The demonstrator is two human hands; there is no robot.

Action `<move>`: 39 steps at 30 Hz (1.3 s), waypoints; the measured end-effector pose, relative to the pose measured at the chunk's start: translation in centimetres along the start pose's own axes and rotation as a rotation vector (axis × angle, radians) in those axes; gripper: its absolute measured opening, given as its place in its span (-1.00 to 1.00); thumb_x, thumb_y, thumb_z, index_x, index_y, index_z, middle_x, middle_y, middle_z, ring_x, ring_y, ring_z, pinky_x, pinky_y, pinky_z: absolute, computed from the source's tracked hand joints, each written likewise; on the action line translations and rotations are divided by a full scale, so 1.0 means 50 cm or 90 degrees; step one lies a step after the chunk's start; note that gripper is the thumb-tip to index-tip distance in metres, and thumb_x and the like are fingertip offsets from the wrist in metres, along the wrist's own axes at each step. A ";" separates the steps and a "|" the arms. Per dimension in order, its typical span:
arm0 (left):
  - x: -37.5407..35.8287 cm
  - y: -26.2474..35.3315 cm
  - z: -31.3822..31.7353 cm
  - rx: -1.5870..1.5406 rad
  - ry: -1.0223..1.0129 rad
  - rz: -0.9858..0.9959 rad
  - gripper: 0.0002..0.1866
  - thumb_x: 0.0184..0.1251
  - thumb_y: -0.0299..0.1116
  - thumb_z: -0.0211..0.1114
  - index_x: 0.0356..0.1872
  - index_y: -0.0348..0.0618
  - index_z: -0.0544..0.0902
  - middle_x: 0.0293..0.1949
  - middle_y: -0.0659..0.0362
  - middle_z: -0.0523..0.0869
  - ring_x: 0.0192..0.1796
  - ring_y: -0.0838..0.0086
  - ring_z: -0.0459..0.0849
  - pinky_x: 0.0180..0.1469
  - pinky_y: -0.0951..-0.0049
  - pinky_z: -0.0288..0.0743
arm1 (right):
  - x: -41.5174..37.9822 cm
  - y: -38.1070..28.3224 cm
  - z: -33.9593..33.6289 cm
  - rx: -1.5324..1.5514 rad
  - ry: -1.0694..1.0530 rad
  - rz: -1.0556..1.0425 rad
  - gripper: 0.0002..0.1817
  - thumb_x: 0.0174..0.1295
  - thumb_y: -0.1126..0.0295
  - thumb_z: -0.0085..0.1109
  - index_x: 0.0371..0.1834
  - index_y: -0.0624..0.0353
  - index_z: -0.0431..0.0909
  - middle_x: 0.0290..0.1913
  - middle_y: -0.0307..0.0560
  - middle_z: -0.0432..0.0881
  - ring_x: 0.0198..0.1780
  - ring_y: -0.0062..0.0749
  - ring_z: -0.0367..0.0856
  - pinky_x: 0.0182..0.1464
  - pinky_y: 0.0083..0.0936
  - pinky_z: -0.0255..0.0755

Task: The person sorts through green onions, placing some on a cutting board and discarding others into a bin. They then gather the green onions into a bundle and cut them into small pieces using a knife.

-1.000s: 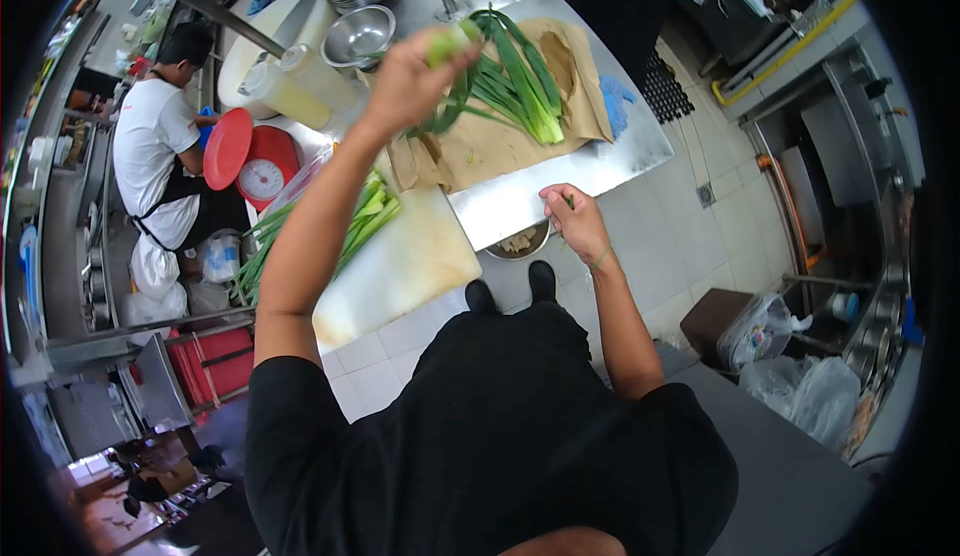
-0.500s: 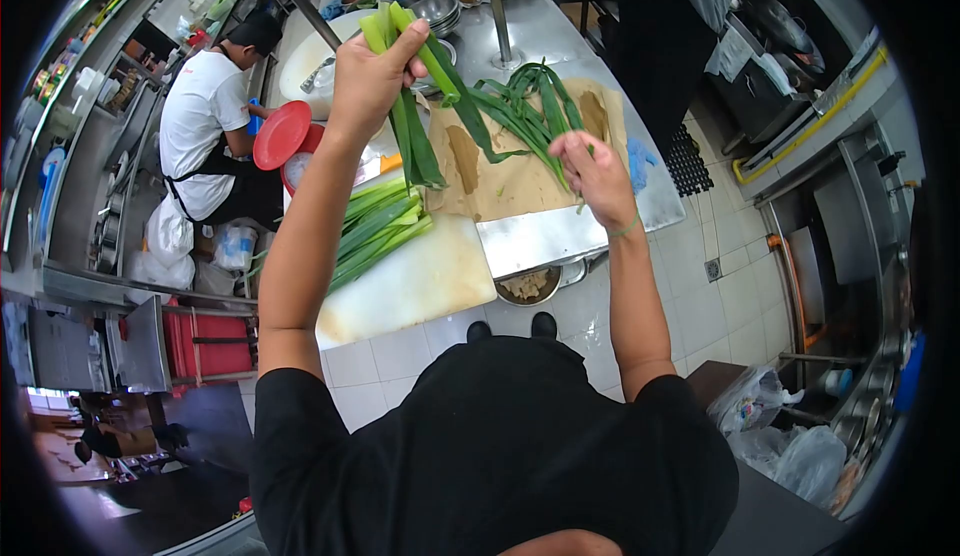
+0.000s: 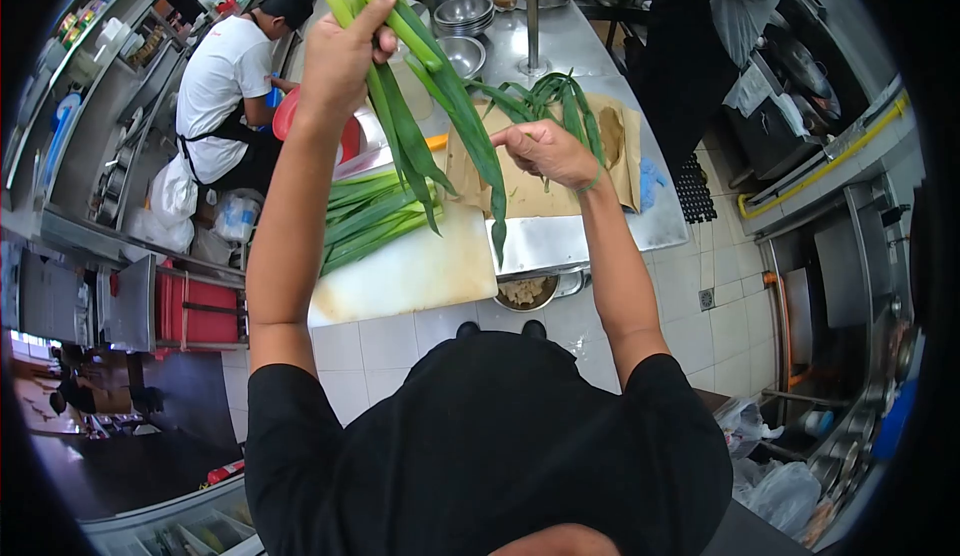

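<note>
My left hand (image 3: 343, 61) is closed around a few leek stalks (image 3: 412, 41), raised above the table with their long green leaves hanging down. My right hand (image 3: 550, 153) is at the right edge of a hanging leaf; its index finger points at it and the other fingers are curled. Whether anything is inside those curled fingers is hidden. More leeks (image 3: 375, 218) lie in a pile on the white cutting board (image 3: 400, 281). Behind my right hand, loose green leaves (image 3: 565, 96) rest on brown paper (image 3: 622, 146).
A metal post (image 3: 532, 16) rises from the steel table (image 3: 540, 241). Metal bowls (image 3: 465, 13) stand at the back. A bowl of pale pieces (image 3: 525, 293) sits below the table edge. One person in a white shirt (image 3: 225, 86) works at left; another in an apron (image 3: 685, 46) stands at right.
My right hand has moved left, from over the leaves on the paper to the hanging leek leaf. My left hand still holds its stalks, now slightly further left and higher.
</note>
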State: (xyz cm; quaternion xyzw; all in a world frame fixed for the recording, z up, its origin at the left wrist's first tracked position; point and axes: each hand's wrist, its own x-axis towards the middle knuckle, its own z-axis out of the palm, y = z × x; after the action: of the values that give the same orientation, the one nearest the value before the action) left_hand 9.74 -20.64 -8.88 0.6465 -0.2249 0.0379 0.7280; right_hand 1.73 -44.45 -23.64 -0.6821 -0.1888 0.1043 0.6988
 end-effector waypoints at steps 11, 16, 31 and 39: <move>0.028 0.014 -0.187 -0.049 0.177 0.031 -0.85 0.45 -0.34 0.22 -0.33 -0.13 0.54 -0.57 0.34 0.50 -0.60 0.71 0.38 -0.57 0.71 0.24 | -0.024 0.145 0.073 0.295 -0.315 -0.003 -0.23 0.42 -0.23 -0.14 -0.23 0.43 0.65 -0.66 -0.42 0.18 -0.65 -0.70 0.10 -0.59 -0.65 -0.03; 0.016 0.014 -0.277 -0.080 0.181 0.041 -0.87 0.43 -0.37 0.27 -0.23 -0.22 0.55 -0.50 0.31 0.52 -0.54 0.72 0.42 -0.52 0.71 0.29 | -0.100 0.179 0.039 0.304 -0.307 0.001 -0.44 0.43 -0.06 0.02 -0.31 0.34 0.58 -0.63 -0.40 0.24 -0.62 -0.69 0.12 -0.58 -0.68 -0.01; -0.035 0.014 -0.235 -0.079 0.275 0.052 -0.87 0.41 -0.43 0.26 -0.35 -0.20 0.52 -0.56 0.27 0.54 -0.59 0.64 0.44 -0.56 0.63 0.29 | -0.083 0.274 0.031 0.519 0.195 0.090 -0.64 0.47 0.05 0.03 -0.42 0.03 0.42 -0.63 -0.43 0.23 -0.64 -0.75 0.18 -0.64 -0.73 0.05; -0.029 -0.047 -0.171 0.021 0.276 0.090 -0.81 0.39 -0.36 0.29 -0.38 -0.23 0.57 -0.61 0.22 0.60 -0.63 0.63 0.46 -0.55 0.61 0.32 | -0.040 0.325 0.025 0.598 0.465 0.058 -0.67 0.45 0.02 0.05 -0.37 -0.02 0.38 -0.52 -0.40 0.31 -0.63 -0.66 0.24 -0.64 -0.66 0.09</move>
State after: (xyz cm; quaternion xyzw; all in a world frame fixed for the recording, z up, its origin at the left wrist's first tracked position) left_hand 11.60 -12.48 -12.12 0.6177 -0.1073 0.2301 0.7443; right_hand 1.22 -43.33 -40.03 -0.2990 0.1593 -0.0349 0.9402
